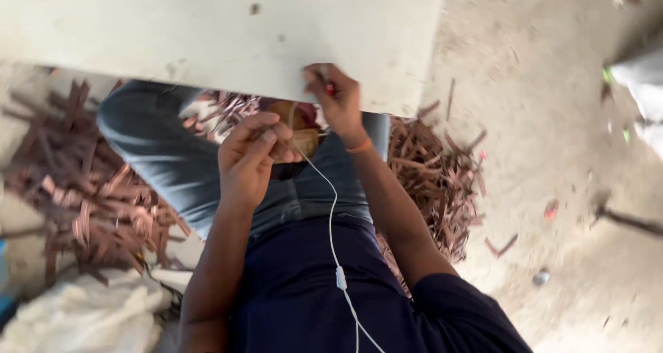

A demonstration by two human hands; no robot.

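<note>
Nearest the camera, a dark blue shirt (pixel 304 304) is seen, with a white earphone cable (pixel 332 222) running up over it toward the lap. Just beyond, the left hand (pixel 250 156) is curled narrow over the grey trousers (pixel 159 159), its fingertips pinched together on something thin; what is pinched cannot be made out. Further out, the right hand (pixel 338 101), marked by an orange wristband (pixel 360 146), is closed on a small red-tipped object (pixel 329 88) pressed against the near edge of the pale worktop (pixel 221 35). The object is mostly hidden by the fingers, so its kind cannot be told. It is judged to be light and stiff, best taken in a fingertip pinch near its middle. On both sides of the legs, heaps of thin reddish-brown strips (pixel 83 194) are spread over the sandy floor (pixel 552 118). A crumpled white cloth (pixel 83 311) lies at the lower left.
</note>
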